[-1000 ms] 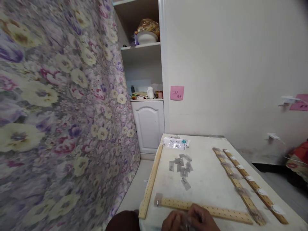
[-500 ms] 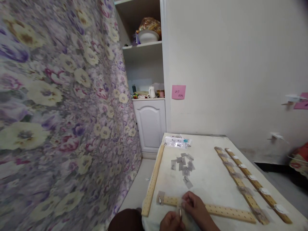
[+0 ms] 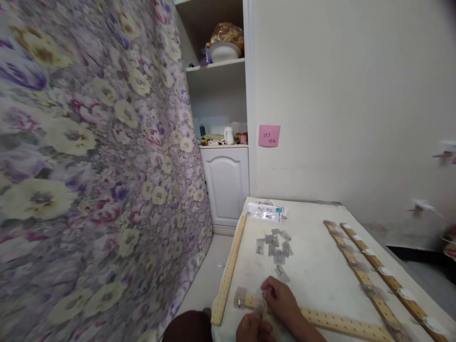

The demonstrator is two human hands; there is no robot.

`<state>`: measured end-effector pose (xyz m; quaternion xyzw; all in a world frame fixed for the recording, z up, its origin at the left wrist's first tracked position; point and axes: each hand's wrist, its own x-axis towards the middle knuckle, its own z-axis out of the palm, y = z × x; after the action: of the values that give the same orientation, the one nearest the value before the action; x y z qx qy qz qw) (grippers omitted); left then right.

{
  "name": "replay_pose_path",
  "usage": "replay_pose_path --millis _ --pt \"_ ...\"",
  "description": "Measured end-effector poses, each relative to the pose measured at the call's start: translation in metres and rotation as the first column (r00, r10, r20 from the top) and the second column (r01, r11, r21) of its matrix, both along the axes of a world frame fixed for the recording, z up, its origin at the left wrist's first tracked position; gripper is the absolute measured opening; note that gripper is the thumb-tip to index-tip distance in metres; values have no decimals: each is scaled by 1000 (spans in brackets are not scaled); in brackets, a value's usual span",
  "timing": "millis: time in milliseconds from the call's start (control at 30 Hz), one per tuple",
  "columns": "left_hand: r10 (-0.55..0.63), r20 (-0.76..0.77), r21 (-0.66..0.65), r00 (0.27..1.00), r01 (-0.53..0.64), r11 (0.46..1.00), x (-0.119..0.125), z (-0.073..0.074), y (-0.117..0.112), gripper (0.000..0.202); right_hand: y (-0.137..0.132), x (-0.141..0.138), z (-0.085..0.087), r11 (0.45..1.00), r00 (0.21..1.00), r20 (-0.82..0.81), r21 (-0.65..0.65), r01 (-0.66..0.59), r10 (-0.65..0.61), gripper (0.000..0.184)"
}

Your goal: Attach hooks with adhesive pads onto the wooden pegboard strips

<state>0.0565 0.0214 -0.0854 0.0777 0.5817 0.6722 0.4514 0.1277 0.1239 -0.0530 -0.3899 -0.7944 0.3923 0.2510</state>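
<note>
My left hand pinches a clear adhesive hook above the near perforated wooden strip. Just beyond it is my right hand, its fingertips closed together beside the upper edge of the hook; what they hold, if anything, is too small to make out. Stuck at the left end of that strip is another clear adhesive hook with a metal hook on it. Farther back lies a loose pile of clear adhesive hooks, partly overlapping.
A bare perforated strip runs along the table's left edge. Two darker strips at right carry clear hooks and white pieces. Plastic packaging lies at the far end of the white table. A floral curtain hangs left.
My right hand has drawn slightly up and left, its fingertips now at the hook's upper edge. My left hand keeps the hook, now lower and more tilted. The view has shifted slightly left.
</note>
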Motion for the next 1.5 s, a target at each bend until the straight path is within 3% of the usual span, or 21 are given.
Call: replay_pose_path --millis 300,700,1500 --pt "51 0 -34 999 -51 998 1 3 9 40 11 -5 -19 999 1000 26 30 -14 13 21" --pt "20 -19 -54 1000 -21 998 -1 -4 11 23 6 -1 -12 999 998 49 -14 -36 37 21" --pt "-33 -66 -78 997 28 997 -2 -2 10 32 1 1 -16 1000 999 45 6 -8 7 23"
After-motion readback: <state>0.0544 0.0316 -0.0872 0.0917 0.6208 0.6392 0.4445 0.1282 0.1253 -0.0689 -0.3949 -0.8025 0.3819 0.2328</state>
